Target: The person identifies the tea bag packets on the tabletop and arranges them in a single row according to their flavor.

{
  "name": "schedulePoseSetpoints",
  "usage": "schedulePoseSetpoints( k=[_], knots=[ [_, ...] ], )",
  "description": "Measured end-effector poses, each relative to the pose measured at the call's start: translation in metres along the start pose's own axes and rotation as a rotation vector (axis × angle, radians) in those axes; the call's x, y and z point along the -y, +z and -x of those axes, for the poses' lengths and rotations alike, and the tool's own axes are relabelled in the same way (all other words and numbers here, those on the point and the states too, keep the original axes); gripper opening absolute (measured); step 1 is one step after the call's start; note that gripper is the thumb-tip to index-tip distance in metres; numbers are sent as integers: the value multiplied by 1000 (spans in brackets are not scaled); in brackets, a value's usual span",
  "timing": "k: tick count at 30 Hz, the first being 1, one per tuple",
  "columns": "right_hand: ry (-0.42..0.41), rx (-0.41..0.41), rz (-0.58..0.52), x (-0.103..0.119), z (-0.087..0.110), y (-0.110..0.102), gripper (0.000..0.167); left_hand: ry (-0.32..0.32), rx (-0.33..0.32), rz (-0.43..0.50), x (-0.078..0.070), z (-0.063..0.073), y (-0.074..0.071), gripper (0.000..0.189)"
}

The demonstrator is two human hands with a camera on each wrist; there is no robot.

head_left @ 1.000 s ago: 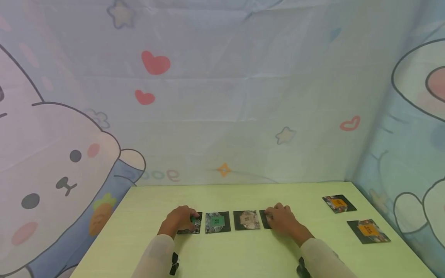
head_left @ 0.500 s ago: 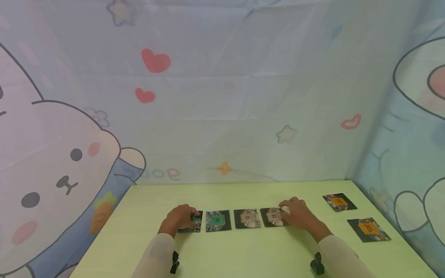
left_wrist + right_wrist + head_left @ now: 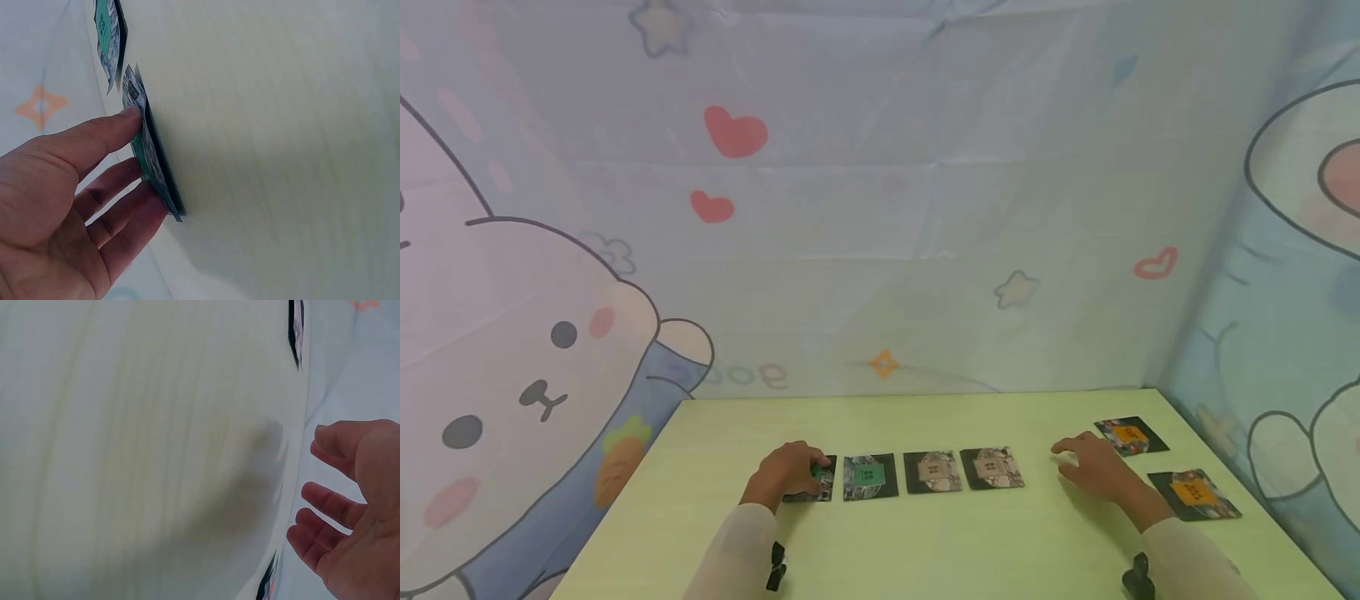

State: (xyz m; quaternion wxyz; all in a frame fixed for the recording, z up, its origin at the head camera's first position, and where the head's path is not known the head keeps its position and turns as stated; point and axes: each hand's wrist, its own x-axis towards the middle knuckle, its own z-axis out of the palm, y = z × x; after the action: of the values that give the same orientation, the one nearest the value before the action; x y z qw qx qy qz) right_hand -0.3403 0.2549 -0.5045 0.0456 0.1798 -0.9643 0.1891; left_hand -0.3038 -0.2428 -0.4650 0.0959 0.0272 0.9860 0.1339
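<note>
On the tabletop (image 3: 910,550), left of centre, the left hand (image 3: 784,472) pinches a green-labelled packet (image 3: 150,156), first in a row (image 3: 870,477) of four. The right hand (image 3: 1093,468), empty, fingers apart and slightly bent, is nearer two orange-labelled packets (image 3: 1197,494) by the right edge.

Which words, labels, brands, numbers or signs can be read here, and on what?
"oog", faint, on the backdrop; the last letter possibly mirrored, any letter further left unclear.
Green-labelled cards: dark characters, too small or blurred to read; the left hand partly covers one.
Beige-labelled cards: characters too small to read.
Orange-labelled cards: characters too small to read.
</note>
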Motion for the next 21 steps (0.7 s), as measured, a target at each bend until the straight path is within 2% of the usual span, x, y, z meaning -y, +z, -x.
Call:
schedulePoseSetpoints(
  k=[6, 11, 16, 21],
  knots=[
    [-53, -70, 39, -33, 18, -10, 21, 4, 3, -16, 0, -3, 2, 39],
    [-56, -92, 84, -58, 32, -22, 20, 3, 11, -14, 1, -4, 3, 38],
    [-19, -74, 123, -77, 45, -37, 19, 7, 11, -11, 2, -5, 3, 39],
    [30, -51, 151, -101, 55, -43, 19, 9, 13, -8, 2, -4, 2, 40]
  ],
)
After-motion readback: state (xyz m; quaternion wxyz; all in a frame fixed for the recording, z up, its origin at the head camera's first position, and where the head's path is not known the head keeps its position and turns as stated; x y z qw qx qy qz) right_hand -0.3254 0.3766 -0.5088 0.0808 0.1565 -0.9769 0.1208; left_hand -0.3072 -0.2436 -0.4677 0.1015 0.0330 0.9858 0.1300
